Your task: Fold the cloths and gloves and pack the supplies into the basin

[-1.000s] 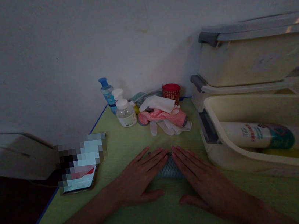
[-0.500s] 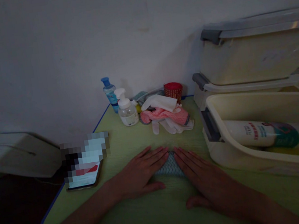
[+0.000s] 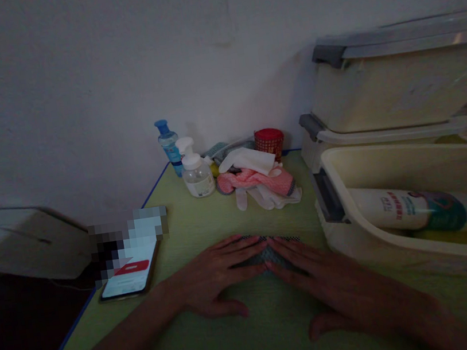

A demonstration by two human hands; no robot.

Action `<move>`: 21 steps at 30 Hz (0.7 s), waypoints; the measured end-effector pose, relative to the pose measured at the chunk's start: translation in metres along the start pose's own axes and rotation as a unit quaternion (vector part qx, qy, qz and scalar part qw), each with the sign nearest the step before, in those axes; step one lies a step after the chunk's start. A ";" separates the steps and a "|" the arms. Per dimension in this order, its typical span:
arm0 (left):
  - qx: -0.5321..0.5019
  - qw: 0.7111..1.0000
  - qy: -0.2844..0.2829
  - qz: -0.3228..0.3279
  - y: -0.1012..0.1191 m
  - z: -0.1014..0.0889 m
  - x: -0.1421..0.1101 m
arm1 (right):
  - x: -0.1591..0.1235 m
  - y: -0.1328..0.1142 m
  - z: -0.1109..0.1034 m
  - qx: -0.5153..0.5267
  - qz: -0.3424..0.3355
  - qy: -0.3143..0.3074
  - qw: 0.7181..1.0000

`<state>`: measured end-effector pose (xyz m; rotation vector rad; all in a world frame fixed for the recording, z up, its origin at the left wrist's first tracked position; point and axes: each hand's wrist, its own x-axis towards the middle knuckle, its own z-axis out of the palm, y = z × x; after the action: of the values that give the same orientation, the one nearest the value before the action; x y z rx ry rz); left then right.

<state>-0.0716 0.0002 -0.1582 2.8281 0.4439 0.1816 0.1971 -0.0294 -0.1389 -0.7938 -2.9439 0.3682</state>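
Both of my hands lie flat on a small grey-blue textured cloth [image 3: 266,253] in the middle of the green table [image 3: 230,210]. My left hand [image 3: 215,275] rests on its left part with fingers stretched out toward the right. My right hand [image 3: 317,276] covers its right part, fingers spread and pointing left. The fingertips of both hands almost meet over the cloth, which is mostly hidden beneath them.
A phone [image 3: 129,273] lies at the table's left edge. At the back stand a blue bottle [image 3: 167,145], a pump bottle [image 3: 196,174], a red cup [image 3: 269,142] and pink and white cloths [image 3: 260,181]. Cream bins [image 3: 395,88] sit right, the open bin [image 3: 356,242] holding a white bottle [image 3: 407,207].
Both hands have slid back toward me and turned more inward over the cloth. The cloth now shows a little beyond the fingertips.
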 end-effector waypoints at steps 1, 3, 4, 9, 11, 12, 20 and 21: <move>-0.002 1.000 0.000 -0.002 -0.001 0.000 -0.001 | -0.001 0.000 0.000 0.006 -0.001 -0.003 1.000; -0.007 1.000 0.000 -0.004 -0.001 0.001 -0.001 | -0.001 0.001 0.000 0.014 0.001 -0.015 1.000; -0.009 1.000 -0.002 -0.007 -0.002 0.001 -0.001 | -0.001 0.001 0.000 0.015 0.004 -0.021 1.000; -0.019 1.000 -0.008 -0.023 -0.002 0.001 -0.001 | -0.001 0.003 0.000 0.032 0.026 -0.035 0.999; -0.020 0.999 -0.006 -0.027 -0.002 0.001 0.000 | 0.000 0.003 0.002 0.040 0.036 -0.034 0.998; -0.020 0.999 -0.006 -0.028 -0.002 0.002 0.000 | 0.001 0.004 0.002 0.041 0.040 -0.035 0.998; -0.040 0.999 0.013 -0.033 -0.003 0.003 0.000 | 0.001 0.003 0.002 0.033 0.034 -0.028 0.998; -0.043 0.998 0.014 -0.032 -0.003 0.003 -0.001 | 0.001 0.002 0.001 0.030 0.032 -0.020 0.999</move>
<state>-0.0727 0.0017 -0.1621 2.7269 0.5197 0.2211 0.1971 -0.0271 -0.1409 -0.8844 -2.9334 0.4806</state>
